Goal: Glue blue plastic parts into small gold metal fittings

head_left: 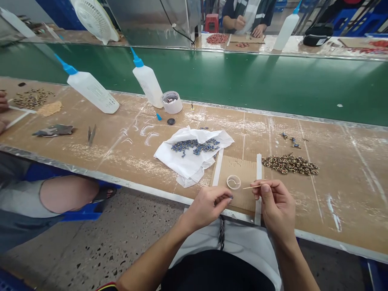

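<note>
Far left, a co-worker's hand (3, 103) rests by a scatter of gold-and-dark pieces (33, 98). Coming along, there's a pair of tweezers (91, 135) lying idle, then two white bottles (92, 92) with blue tips, one leaning over, and a tape roll (171, 103) beside the second. Now nearer me: the white cloth (172, 163), crumpled, with blue pieces (194, 146) heaped on it. And here's my left hand (204, 207), just in front of the cloth, thumb and forefinger pinched together on what looks like a small blue piece (231, 197), mostly hidden by the fingertips. Just beyond sits the little round cup (233, 188) on the cardboard. In from the right comes the thin stick (251, 187), gripped between thumb and fingers of my right hand (277, 205), its point near the cup but apart from it. I'd call this the stick-and-piece step, the two not touching; the next move calls for a steady point and a light, unslipping pinch. Right of that, a dark-and-gold heap (290, 165) lies just past the white tape strip (258, 173).
</note>
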`<state>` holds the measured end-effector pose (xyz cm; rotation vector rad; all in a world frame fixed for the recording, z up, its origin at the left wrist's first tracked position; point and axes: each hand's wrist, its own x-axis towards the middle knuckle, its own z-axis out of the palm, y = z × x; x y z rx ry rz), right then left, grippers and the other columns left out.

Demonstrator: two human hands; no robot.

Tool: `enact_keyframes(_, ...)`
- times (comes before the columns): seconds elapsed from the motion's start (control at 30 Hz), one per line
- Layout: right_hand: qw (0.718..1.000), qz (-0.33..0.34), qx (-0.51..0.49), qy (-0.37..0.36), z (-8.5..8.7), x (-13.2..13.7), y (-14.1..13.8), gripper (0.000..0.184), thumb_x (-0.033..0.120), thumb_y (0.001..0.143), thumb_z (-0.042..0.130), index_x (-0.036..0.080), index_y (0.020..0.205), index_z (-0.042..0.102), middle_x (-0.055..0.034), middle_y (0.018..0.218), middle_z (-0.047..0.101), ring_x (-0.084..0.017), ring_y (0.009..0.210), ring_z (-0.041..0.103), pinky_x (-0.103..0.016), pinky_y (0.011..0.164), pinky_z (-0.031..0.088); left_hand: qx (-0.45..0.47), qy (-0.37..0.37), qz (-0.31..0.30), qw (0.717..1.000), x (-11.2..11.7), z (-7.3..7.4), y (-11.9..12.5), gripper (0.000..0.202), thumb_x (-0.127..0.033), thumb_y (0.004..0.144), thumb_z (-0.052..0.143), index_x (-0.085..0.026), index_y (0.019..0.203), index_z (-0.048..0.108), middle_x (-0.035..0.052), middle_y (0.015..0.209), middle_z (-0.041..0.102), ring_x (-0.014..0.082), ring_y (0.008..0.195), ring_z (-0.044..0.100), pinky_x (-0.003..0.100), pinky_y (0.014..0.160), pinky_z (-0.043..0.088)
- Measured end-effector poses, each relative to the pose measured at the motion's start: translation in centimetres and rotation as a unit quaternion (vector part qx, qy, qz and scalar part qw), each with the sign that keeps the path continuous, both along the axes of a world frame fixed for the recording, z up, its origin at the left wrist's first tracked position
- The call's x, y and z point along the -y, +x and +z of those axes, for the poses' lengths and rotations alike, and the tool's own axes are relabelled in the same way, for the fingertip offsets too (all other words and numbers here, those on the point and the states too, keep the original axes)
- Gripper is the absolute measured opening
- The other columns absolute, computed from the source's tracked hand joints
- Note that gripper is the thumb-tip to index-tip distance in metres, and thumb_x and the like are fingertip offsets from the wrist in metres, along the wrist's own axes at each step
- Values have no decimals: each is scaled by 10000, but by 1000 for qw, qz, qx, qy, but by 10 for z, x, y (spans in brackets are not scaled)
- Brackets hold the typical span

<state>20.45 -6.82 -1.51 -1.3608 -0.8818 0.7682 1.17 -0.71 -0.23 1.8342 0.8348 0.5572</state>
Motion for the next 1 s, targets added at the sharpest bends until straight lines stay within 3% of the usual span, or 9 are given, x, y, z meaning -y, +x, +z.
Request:
enact_keyframes(0.17,1000,-21,-10,8,-6,7,-8,135,326,961,582,203,912,614,-42,900,675,-128,686,590,-266,643,489,-22,39,-3,999,-1,1,5,101,-171,888,575,-132,871,667,-11,658,601,75,546,506,178,547,389)
enact_keyframes(0.57,998,29,48,-16,-11,9,-13,98,299,955,591,216,942,642,-41,910,693,-153,788,651,-275,722,529,-44,-55,-16,997,-1,3,8,122,-227,914,550,-152,873,637,-23,650,587,86,572,556,178,567,416)
enact_keyframes(1.0,996,57,66,-26,-14,11,-12,106,303,949,596,216,959,656,-62,962,703,-177,810,663,-319,743,539,-39,-63,-20,997,-3,4,7,117,-225,918,541,-158,882,630,-28,653,582,81,568,544,173,563,412)
